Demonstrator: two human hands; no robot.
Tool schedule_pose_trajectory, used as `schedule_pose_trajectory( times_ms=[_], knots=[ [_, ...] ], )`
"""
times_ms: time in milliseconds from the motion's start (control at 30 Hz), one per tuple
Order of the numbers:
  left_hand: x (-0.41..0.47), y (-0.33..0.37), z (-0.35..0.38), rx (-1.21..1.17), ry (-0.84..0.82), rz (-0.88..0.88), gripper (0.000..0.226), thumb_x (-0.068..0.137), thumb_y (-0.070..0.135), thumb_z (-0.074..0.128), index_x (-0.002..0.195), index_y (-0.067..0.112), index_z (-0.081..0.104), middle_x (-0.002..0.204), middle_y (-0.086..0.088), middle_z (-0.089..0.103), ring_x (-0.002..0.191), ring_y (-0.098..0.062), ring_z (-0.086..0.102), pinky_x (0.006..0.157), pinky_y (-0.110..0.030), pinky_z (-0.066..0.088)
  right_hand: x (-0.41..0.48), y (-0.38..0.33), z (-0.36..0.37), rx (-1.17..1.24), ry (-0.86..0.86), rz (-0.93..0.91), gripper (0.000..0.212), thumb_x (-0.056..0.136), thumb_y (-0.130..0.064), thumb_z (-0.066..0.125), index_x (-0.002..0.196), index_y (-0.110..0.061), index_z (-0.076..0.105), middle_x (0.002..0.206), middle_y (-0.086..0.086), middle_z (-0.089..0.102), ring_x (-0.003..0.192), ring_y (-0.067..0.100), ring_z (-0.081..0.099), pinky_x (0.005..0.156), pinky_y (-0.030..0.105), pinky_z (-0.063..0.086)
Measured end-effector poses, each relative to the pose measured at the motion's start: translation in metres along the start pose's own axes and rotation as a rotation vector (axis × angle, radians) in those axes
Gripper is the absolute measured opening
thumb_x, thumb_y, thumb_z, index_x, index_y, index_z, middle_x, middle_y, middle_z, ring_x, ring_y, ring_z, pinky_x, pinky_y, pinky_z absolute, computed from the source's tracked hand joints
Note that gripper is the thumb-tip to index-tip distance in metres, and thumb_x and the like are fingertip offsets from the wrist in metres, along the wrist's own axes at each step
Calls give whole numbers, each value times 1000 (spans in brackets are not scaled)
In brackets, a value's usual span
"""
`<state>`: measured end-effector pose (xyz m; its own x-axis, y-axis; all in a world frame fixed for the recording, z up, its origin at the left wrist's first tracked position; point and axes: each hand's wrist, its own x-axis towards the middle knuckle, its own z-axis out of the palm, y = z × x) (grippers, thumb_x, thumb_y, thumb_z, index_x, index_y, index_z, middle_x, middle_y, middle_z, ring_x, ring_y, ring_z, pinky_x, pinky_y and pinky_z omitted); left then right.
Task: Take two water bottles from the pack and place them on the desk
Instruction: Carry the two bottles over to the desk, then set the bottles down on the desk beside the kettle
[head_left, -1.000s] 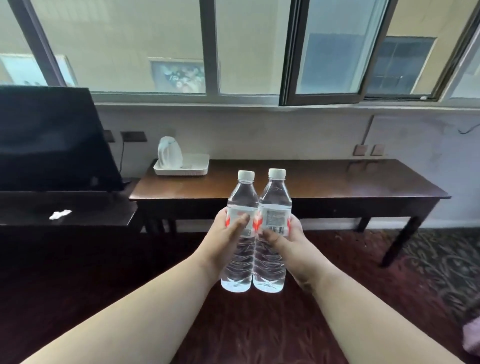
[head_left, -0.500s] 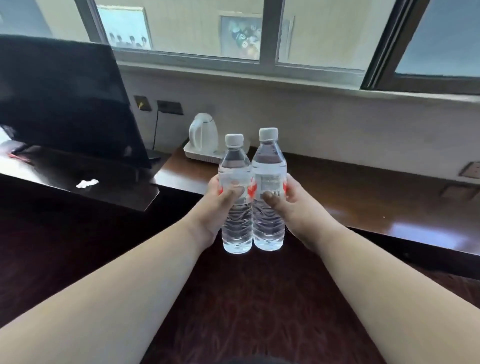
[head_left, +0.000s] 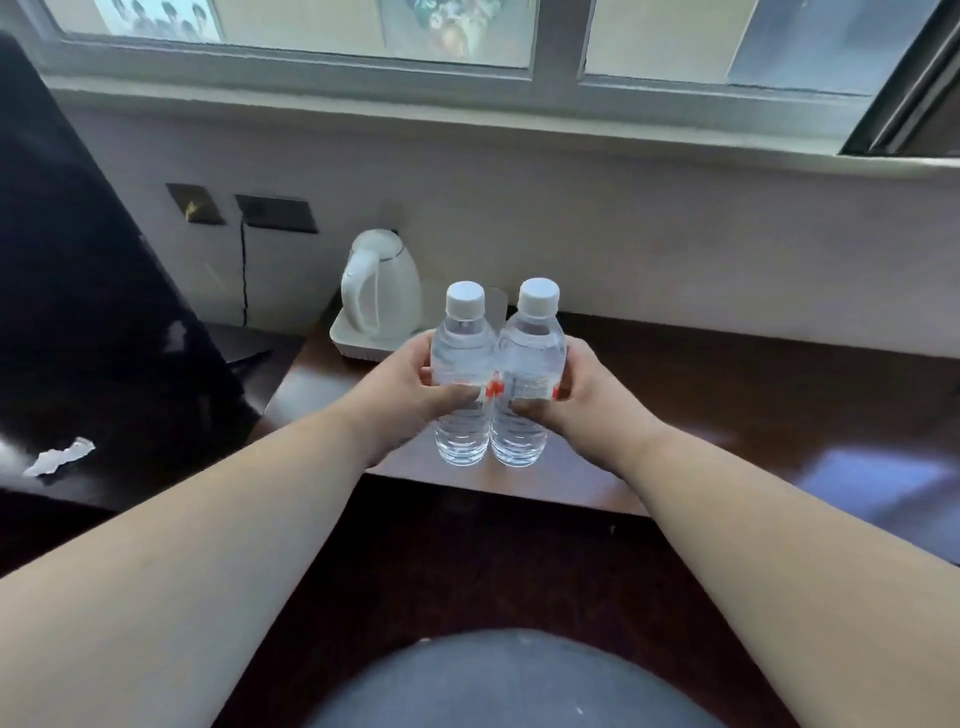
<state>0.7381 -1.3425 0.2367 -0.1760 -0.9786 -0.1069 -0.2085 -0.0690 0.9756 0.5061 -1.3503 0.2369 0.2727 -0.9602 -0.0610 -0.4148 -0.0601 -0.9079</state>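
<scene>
Two clear water bottles with white caps and red-and-white labels stand upright side by side, touching. My left hand grips the left bottle around its label. My right hand grips the right bottle the same way. Both bottle bases hang over the front part of the dark wooden desk, near its front edge; whether they touch the top I cannot tell. The pack is not in view.
A white kettle on a white tray stands on the desk just behind my left hand. A black screen stands on a lower dark cabinet at left, with a scrap of white paper. The wall and window sill run behind.
I have come closer to the desk and the view tilts down. Both bottles, held the same way, have moved forward from over the floor to over the desk's front part.
</scene>
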Motion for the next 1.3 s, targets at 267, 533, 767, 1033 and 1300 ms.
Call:
schedule_pose_trajectory(
  times_ms=[267, 533, 767, 1033, 1300],
  knots=[
    [93, -70, -51, 149, -36, -130, 61, 77, 13, 86, 129, 29, 58, 116, 11, 73, 112, -4, 65, 96, -27, 48, 105, 48, 49, -171, 22, 176, 73, 63, -52, 80, 123, -35, 42, 100, -17, 65, 88, 2, 63, 78, 31, 52],
    [143, -117, -63, 287, -37, -167, 64, 74, 21, 90, 128, 26, 56, 110, 20, 68, 98, 13, 61, 79, -4, 42, 160, 94, 80, -296, -44, 265, 71, 66, -48, 79, 123, -27, 44, 107, -5, 65, 93, 20, 67, 83, 43, 55],
    [150, -133, -67, 288, -7, -196, 69, 73, 23, 90, 126, 35, 48, 112, 27, 61, 92, 31, 51, 74, 1, 41, 165, 105, 82, -314, -19, 282, 77, 57, -60, 78, 118, -38, 38, 106, -11, 66, 93, 18, 66, 82, 36, 53],
    [152, -134, -70, 342, -42, -183, 75, 72, 26, 90, 130, 38, 45, 121, 16, 61, 117, -6, 55, 101, -34, 49, 157, 86, 75, -109, -93, 188, 104, 69, -40, 89, 148, -25, 23, 133, -25, 43, 126, 5, 46, 107, 26, 35],
    [150, -130, -75, 436, -94, -112, 75, 76, 19, 84, 140, 26, 45, 104, 22, 59, 95, 0, 58, 73, 0, 36, 193, -27, 81, -932, 26, -93, 67, 80, -77, 41, 121, -27, 57, 105, -3, 66, 102, 25, 58, 83, 43, 43]
  ],
)
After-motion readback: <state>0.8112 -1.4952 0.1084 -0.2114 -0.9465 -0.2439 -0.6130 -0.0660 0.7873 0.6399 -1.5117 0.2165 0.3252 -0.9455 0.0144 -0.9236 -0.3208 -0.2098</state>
